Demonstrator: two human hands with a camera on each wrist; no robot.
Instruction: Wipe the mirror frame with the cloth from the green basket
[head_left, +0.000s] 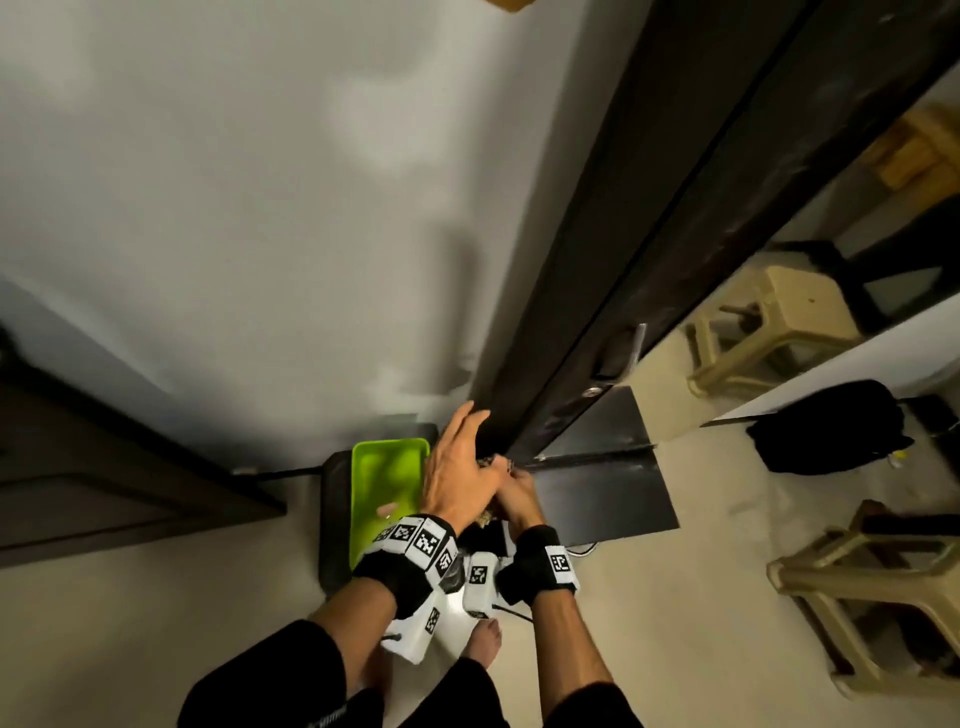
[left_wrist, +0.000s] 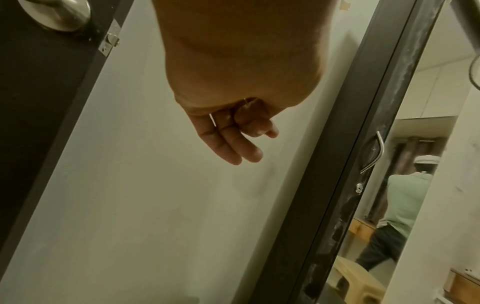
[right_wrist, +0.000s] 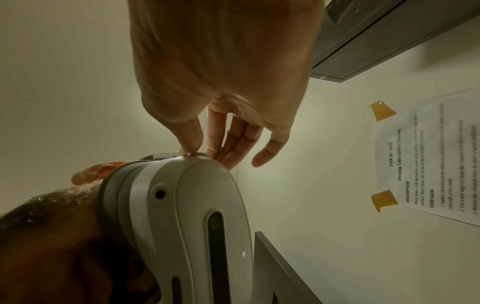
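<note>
Beside the green basket (head_left: 387, 467), left hand (head_left: 457, 467) shows loose, empty fingers wrist-side; right hand (head_left: 519, 499) grip unclear.

Beige plastic stools (head_left: 795, 332), black bag (head_left: 826, 434) on the floor, taped paper notice (right_wrist: 431, 154), door handle (left_wrist: 55, 14)

The head view is taken from high above, facing steeply down along the mirror frame (head_left: 613, 291) to the floor. The left wrist view is set close behind the left hand (left_wrist: 228, 82), facing up along the same frame (left_wrist: 345, 164); frame and wall are shared by both. The right wrist view is directed upward past the right hand (right_wrist: 221, 82) at a white headset (right_wrist: 182, 216), close by.
</note>
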